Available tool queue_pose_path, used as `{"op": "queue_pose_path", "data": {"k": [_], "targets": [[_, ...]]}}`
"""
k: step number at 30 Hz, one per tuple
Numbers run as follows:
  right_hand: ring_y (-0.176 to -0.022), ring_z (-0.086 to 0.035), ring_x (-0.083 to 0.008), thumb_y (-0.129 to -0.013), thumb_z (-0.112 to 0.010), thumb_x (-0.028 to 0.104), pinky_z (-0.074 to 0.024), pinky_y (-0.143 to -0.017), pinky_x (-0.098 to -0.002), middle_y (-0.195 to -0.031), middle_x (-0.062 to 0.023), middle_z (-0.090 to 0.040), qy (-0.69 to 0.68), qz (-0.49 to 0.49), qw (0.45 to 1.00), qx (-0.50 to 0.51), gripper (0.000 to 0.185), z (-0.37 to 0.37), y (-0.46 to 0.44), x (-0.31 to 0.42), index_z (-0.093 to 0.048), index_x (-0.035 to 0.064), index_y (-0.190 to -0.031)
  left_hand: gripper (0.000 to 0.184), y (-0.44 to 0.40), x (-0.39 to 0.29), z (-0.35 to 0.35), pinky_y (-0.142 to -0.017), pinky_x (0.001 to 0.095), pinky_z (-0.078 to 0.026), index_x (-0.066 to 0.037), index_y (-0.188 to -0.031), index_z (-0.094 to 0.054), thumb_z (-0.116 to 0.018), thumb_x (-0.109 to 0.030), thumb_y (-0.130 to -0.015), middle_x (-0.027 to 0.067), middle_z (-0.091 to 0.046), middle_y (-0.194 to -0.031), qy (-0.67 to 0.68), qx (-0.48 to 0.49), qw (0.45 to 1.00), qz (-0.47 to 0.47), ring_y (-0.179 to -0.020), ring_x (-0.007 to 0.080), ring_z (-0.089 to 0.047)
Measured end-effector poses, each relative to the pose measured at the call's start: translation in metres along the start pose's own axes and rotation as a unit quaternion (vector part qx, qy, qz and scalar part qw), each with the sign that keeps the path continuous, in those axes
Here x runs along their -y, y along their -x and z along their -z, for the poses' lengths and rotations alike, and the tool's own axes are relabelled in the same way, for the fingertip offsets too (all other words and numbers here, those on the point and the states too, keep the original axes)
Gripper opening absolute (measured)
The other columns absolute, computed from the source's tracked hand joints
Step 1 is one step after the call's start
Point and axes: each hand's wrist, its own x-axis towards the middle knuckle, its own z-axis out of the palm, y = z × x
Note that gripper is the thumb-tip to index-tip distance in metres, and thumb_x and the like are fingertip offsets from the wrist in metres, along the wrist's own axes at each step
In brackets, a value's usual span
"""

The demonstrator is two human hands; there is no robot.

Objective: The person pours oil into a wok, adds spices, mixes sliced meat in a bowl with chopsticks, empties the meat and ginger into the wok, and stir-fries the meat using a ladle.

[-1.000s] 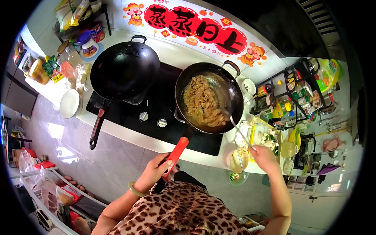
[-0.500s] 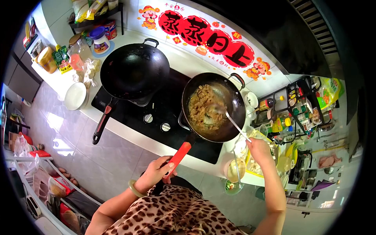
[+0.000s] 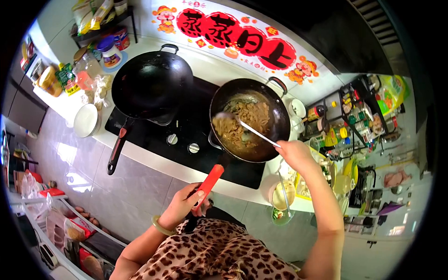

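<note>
My left hand (image 3: pixel 188 201) is closed round the red handle (image 3: pixel 211 183) of the right wok (image 3: pixel 277 112), which sits on the black cooktop (image 3: pixel 196 161). My right hand (image 3: pixel 295 153) grips the pale metal shaft of a spatula (image 3: pixel 259 133). Its head is motion-blurred at the left inner wall of that wok, lifting some food. Brown, sliced-looking cooked food (image 3: pixel 249 116) lies across the wok's bottom, with a little liquid around it. To the left stands a second dark wok (image 3: pixel 149 88) with nothing visible in it, its handle pointing toward the front edge.
A white bowl (image 3: pixel 86 120) stands on the counter at left, near jars and bags. Right of the cooktop are a container with a long utensil across it (image 3: pixel 282 196), a yellow-edged tray (image 3: pixel 303 189) and a rack of bottles (image 3: pixel 345 112). A range hood (image 3: pixel 336 28) overhangs the back.
My right hand has moved left and up, carrying the spatula's head from the middle of the food to the wok's left side. My left hand keeps its hold on the handle.
</note>
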Motion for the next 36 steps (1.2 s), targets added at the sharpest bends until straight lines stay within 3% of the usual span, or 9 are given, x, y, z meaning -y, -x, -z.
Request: {"op": "queue_pose_path", "data": {"k": [5,9,12,19,25,29,31,33,36], "targets": [[-0.061,-0.062,-0.0301,-0.081,-0.055,0.015,-0.0474,-0.053,-0.0419,-0.064,-0.01,-0.06,0.078,-0.034,0.996,-0.02,0.008,0.022,0.11,-0.007,-0.061,0.0134,-0.087,0.039,0.0,0.004,0.001,-0.047,0.0226,-0.045,0.004,-0.124,-0.047,-0.045,-0.023,-0.097,0.0101,-0.063,-0.083,0.001,0.01,1.0,-0.013,-0.053,0.0131,-0.057],[-0.06,-0.061,-0.0292,-0.082,-0.055,0.014,-0.0472,-0.05,-0.0402,-0.063,-0.0096,-0.06,0.131,-0.072,0.989,0.0,0.006,0.008,0.117,-0.017,-0.06,0.0128,-0.084,0.037,0.001,0.003,0.002,-0.046,0.0228,-0.044,0.004,-0.122,-0.047,-0.044,-0.022,-0.097,0.0108,-0.063,-0.083,0.002,0.012,1.0,-0.006,-0.051,0.013,-0.057],[-0.061,-0.063,-0.0324,-0.08,-0.051,0.012,-0.0491,-0.053,-0.0427,-0.063,-0.0128,-0.061,0.138,-0.073,0.987,-0.033,0.01,-0.01,0.072,-0.033,-0.059,0.0072,-0.081,0.037,0.001,0.003,0.001,-0.046,0.0223,-0.045,0.005,-0.122,-0.047,-0.046,-0.022,-0.097,0.0101,-0.064,-0.083,0.003,0.008,1.0,0.002,-0.051,0.0122,-0.056],[-0.073,-0.064,-0.0348,-0.087,-0.049,0.019,-0.0501,-0.065,-0.047,-0.076,-0.0163,-0.065,0.075,-0.132,0.981,-0.121,0.018,-0.008,-0.025,-0.074,-0.062,0.0073,-0.084,0.037,0.004,-0.004,-0.002,-0.047,0.0223,-0.045,0.004,-0.124,-0.046,-0.045,-0.021,-0.097,0.0103,-0.064,-0.083,-0.003,-0.009,1.0,0.005,-0.052,0.012,-0.056],[-0.081,-0.062,-0.0375,-0.092,-0.044,0.025,-0.049,-0.071,-0.048,-0.083,-0.0191,-0.064,0.031,-0.183,0.982,0.018,0.026,-0.035,0.028,-0.057,-0.061,0.005,-0.088,0.037,0.002,0.001,-0.001,-0.047,0.0221,-0.045,0.003,-0.125,-0.047,-0.044,-0.021,-0.097,0.011,-0.064,-0.083,-0.008,-0.009,1.0,-0.001,-0.052,0.0124,-0.057],[-0.086,-0.061,-0.0369,-0.092,-0.046,0.029,-0.0467,-0.078,-0.0462,-0.086,-0.0193,-0.064,-0.12,-0.23,0.957,0.129,0.029,-0.006,0.103,-0.001,-0.063,0.0063,-0.094,0.036,-0.001,0.001,0.001,-0.047,0.0222,-0.045,0.002,-0.125,-0.047,-0.044,-0.02,-0.096,0.0106,-0.064,-0.083,0.0,0.002,1.0,0.009,-0.052,0.013,-0.057],[-0.082,-0.062,-0.0335,-0.091,-0.053,0.026,-0.0489,-0.073,-0.0379,-0.089,-0.0175,-0.065,-0.214,-0.196,0.953,0.086,0.025,-0.015,0.133,0.01,-0.066,0.0116,-0.106,0.037,-0.001,0.004,0.005,-0.048,0.0222,-0.045,0.003,-0.124,-0.048,-0.046,-0.02,-0.096,0.009,-0.064,-0.082,0.003,0.006,1.0,0.001,-0.052,0.0117,-0.055],[-0.08,-0.062,-0.0338,-0.091,-0.053,0.028,-0.0488,-0.071,-0.0385,-0.089,-0.0169,-0.065,-0.26,-0.213,0.935,0.114,0.025,0.0,0.136,0.038,-0.064,0.0107,-0.106,0.037,0.002,-0.001,0.002,-0.048,0.0226,-0.045,0.003,-0.123,-0.048,-0.049,-0.02,-0.094,0.0074,-0.064,-0.08,0.015,0.007,1.0,0.011,-0.052,0.0108,-0.054],[-0.082,-0.061,-0.0369,-0.091,-0.049,0.028,-0.0478,-0.072,-0.044,-0.085,-0.0185,-0.063,-0.224,-0.128,0.961,0.104,0.024,-0.007,0.12,0.049,-0.062,0.0088,-0.097,0.038,0.004,0.002,0.0,-0.044,0.0251,-0.045,0.002,-0.123,-0.047,-0.045,-0.023,-0.094,0.0114,-0.062,-0.079,-0.012,-0.012,1.0,-0.02,-0.049,0.0151,-0.055]]}}
